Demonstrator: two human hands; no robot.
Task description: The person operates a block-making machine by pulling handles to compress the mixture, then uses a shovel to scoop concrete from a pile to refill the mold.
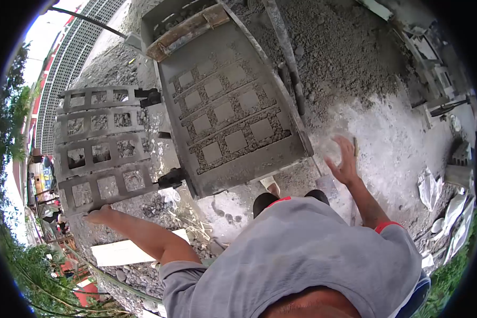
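Left hand (99,215) closed on the lower edge of the grey block mould (103,143), fingers curled under its frame; mould cells lie just above the knuckles. Right hand (344,161) free, fingers spread wide, holding nothing, above pale cement powder (397,143). The metal press tray (230,114) sits between both hands.

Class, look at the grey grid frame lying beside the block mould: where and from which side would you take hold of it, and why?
Probably at the near outer bar of the grid frame, coming from its near edge, where the left hand already rests. The frame lies flat and open-celled, so its bars give fingers something to curl around. The right hand hangs free, open, and could take the side nearer the block mould.
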